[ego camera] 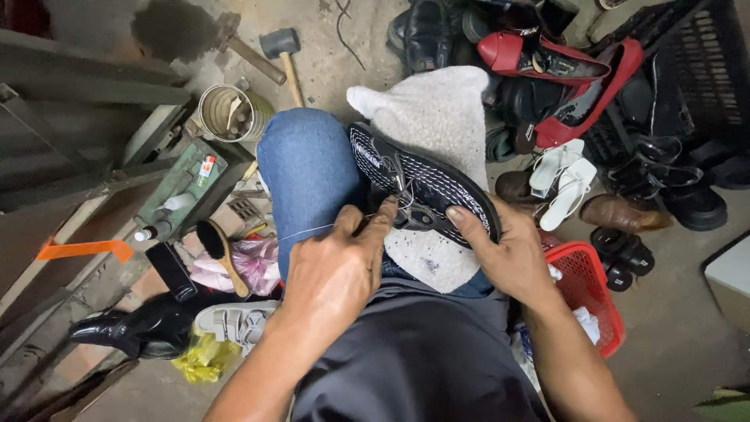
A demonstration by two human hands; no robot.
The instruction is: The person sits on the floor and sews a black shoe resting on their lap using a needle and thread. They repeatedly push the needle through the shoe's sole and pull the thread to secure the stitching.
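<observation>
The black sandal (426, 186) lies sole up on a white cloth (437, 117) over the person's knee, so the lap stays clean and the shoe sits steady; the right hand (504, 250) wraps around its near end, thumb on the sole, to stop it sliding; the left hand (336, 270) pinches a thin white thread (308, 231) at the sandal's edge, fingers tight so the thread stays stretched; a brush (219, 250) and hammer (283, 48) wait on the floor nearby.

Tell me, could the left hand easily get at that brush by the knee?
Probably yes: the brush lies uncovered just left of the left hand, though that hand is pinching thread at the sandal.
</observation>
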